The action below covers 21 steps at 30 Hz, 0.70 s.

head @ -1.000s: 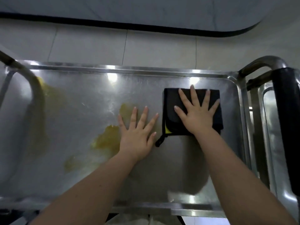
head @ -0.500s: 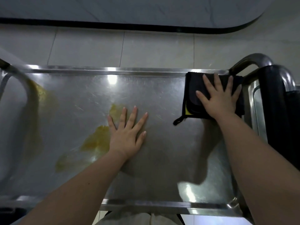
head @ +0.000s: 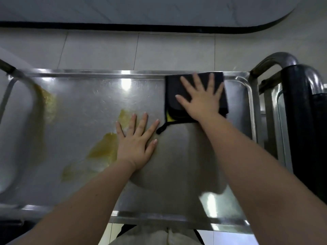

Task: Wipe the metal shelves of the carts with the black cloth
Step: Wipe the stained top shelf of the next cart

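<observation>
A folded black cloth [head: 172, 92] with a yellow edge and a small loop lies at the far right of the cart's metal top shelf [head: 85, 110], up against the far rim. My right hand [head: 201, 99] presses flat on it with fingers spread. My left hand [head: 136, 140] rests flat on the bare shelf in the middle, fingers spread, just left of the cloth's loop. Yellow smears [head: 104, 151] cover the shelf left of my left hand, and another yellow streak [head: 47, 101] runs near the left end.
A second cart with a black-padded handle [head: 299, 121] stands tight against the right end. A curved steel handle [head: 276, 59] rises at the far right corner, another handle bar [head: 10, 71] at the left. Tiled floor [head: 99, 50] lies beyond.
My right hand slid the cloth from mid-right to the far right corner, then back left along the far rim. My left hand stayed flat on the shelf.
</observation>
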Available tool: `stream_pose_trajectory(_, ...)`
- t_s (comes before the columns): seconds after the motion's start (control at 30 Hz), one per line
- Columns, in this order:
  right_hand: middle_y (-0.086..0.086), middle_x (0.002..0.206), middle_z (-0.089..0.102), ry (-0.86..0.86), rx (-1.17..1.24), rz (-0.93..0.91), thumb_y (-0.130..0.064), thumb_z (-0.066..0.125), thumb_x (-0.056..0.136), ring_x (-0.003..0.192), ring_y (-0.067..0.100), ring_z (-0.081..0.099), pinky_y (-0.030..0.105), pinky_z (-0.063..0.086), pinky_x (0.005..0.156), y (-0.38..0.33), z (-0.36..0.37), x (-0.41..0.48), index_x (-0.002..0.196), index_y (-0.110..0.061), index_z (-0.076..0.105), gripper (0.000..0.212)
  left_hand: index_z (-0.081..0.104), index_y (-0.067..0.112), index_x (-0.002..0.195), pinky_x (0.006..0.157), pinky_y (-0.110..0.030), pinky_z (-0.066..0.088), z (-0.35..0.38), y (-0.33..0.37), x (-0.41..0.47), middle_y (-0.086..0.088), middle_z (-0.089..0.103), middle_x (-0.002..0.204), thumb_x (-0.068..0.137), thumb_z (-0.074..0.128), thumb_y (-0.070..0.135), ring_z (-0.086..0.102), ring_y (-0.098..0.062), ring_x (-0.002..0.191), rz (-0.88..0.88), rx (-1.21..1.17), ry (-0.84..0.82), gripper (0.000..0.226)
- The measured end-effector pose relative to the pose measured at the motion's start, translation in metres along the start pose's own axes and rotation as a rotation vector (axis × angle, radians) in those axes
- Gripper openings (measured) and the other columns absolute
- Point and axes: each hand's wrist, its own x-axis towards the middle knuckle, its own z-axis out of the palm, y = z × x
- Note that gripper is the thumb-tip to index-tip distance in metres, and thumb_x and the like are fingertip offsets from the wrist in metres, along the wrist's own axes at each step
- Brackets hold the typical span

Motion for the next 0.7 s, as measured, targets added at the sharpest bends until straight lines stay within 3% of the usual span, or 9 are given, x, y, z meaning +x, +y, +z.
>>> stream_pose_trajectory(0.17, -0.01, 0.165, -0.008, -0.02, -0.034, 0.191, -0.078, 0.01, 0.089, 0.149, 0.039, -0.014, 0.066, -0.009, 0.114, 0.082, -0.006, -0.022, 0.152, -0.051, -0.003, 0.071, -0.003, 0.049, 0.154, 0.112, -0.069, -0.007, -0.001, 0.001, 0.003, 0.008, -0.009, 0.164, 0.095, 0.01, 0.062, -0.008, -0.028, 0.152, -0.019, -0.023, -0.007, 0.061)
stream_pose_trajectory(0.33, -0.006, 0.165, -0.008, -0.055, 0.027, 0.213, -0.076, 0.008, 0.091, 0.148, 0.041, -0.015, 0.065, -0.011, 0.114, 0.067, 0.024, -0.121, 0.153, -0.048, -0.005, 0.07, -0.015, 0.052, 0.149, 0.112, -0.069, -0.009, 0.0, 0.0, 0.003, 0.011, -0.02, 0.16, 0.094, 0.004, 0.063, -0.014, -0.027, 0.151, -0.032, -0.031, -0.018, 0.06)
stream_pose_trajectory(0.53, 0.0, 0.164, 0.013, -0.196, 0.044, 0.141, -0.072, 0.013, 0.094, 0.147, 0.05, 0.003, 0.073, 0.006, 0.11, 0.042, 0.069, -0.297, 0.154, -0.042, 0.017, 0.068, -0.018, 0.053, 0.146, 0.112, -0.069, -0.006, -0.001, 0.002, 0.001, 0.011, -0.018, 0.161, 0.092, 0.003, 0.064, -0.011, -0.028, 0.152, -0.021, -0.058, -0.018, 0.059)
stream_pose_trajectory(0.63, -0.002, 0.164, 0.016, -0.166, 0.049, 0.11, -0.075, 0.011, 0.092, 0.147, 0.049, 0.001, 0.073, 0.005, 0.11, 0.041, 0.064, -0.275, 0.153, -0.047, 0.014, 0.066, -0.019, 0.052, 0.147, 0.112, -0.069, -0.006, -0.002, 0.003, 0.0, 0.01, -0.019, 0.162, 0.091, 0.0, 0.063, -0.014, -0.029, 0.151, -0.01, -0.05, -0.027, 0.059)
stream_pose_trajectory(0.7, -0.006, 0.166, 0.007, -0.079, 0.025, 0.106, -0.078, 0.006, 0.089, 0.147, 0.046, -0.006, 0.072, -0.001, 0.111, 0.045, 0.049, -0.214, 0.151, -0.053, 0.001, 0.067, -0.015, 0.051, 0.149, 0.112, -0.069, -0.005, -0.002, 0.002, 0.0, 0.008, -0.015, 0.164, 0.092, 0.001, 0.063, -0.012, -0.029, 0.151, 0.0, -0.043, -0.015, 0.06)
